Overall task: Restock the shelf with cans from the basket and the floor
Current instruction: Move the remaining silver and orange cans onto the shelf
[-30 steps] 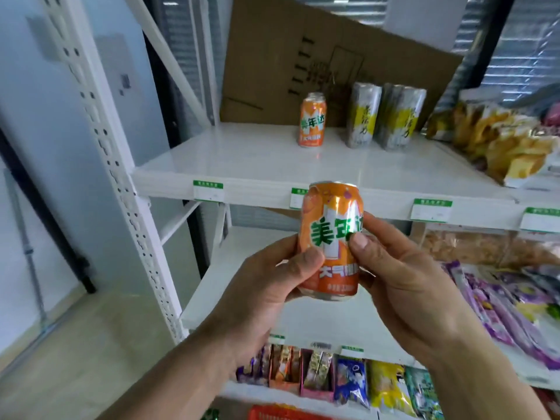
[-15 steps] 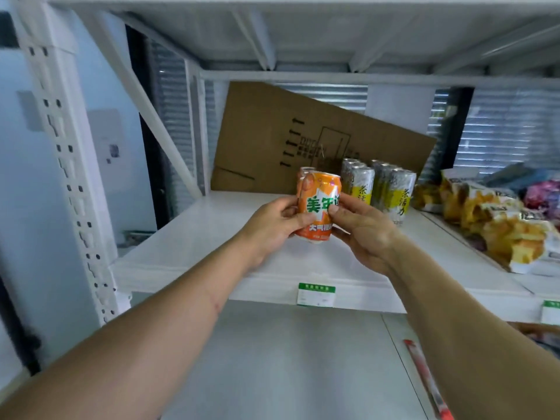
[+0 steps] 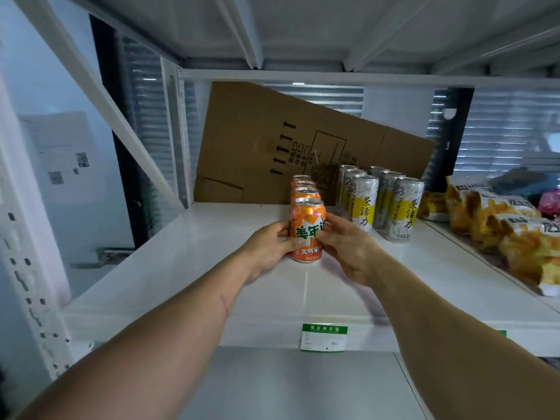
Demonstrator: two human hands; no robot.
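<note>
The white shelf (image 3: 194, 268) carries a leaning cardboard sheet (image 3: 272, 147) and tall silver cans (image 3: 366, 204). My left hand (image 3: 266, 250) and right hand (image 3: 348, 250) clasp an orange can (image 3: 306, 234) upright on the shelf, fronting its row.

Glossy printed metal on the orange can (image 3: 306, 231), its bare rim catching light. The shelf (image 3: 188, 268) is smooth white painted board with a soft sheen. Behind it, matt brown cardboard (image 3: 257, 147), creased. Silver-and-yellow cans (image 3: 403, 213) look brushed and shiny; snack bags (image 3: 515, 237) crinkly, glossy plastic; the price label (image 3: 323, 338) matt paper.
</note>
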